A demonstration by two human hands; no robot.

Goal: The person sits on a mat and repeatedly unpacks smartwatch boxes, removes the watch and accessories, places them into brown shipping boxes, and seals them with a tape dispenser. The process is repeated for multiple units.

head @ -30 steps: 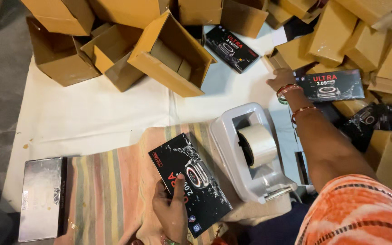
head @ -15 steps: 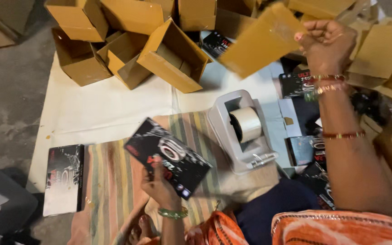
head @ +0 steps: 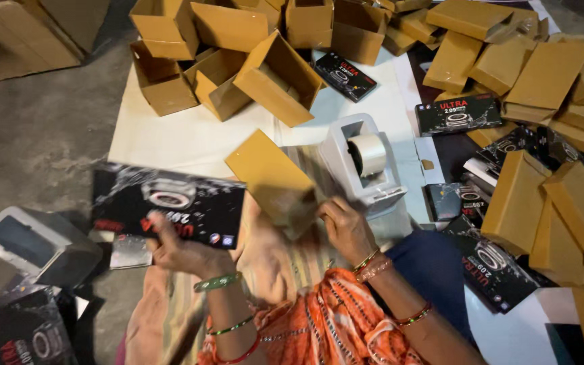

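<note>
My left hand (head: pixel 180 249) grips a flat black product box (head: pixel 169 203) printed with a round device, holding it tilted in front of me at the lower left. My right hand (head: pixel 346 228) holds a folded yellow-brown cardboard carton (head: pixel 273 180) by its near end, angled up toward the middle. A grey tape dispenser (head: pixel 363 162) with a roll of clear tape stands just beyond my right hand on a white sheet (head: pixel 170 142).
Several open cardboard cartons (head: pixel 238 61) are heaped at the top. Flat folded cartons (head: pixel 549 196) and more black product boxes (head: pixel 457 115) lie at the right. A grey box (head: pixel 35 243) rests at the left on the concrete floor.
My right hand came down from the upper right with the folded carton to the middle. My left hand swung the black box out to the left. The camera view shifted.
</note>
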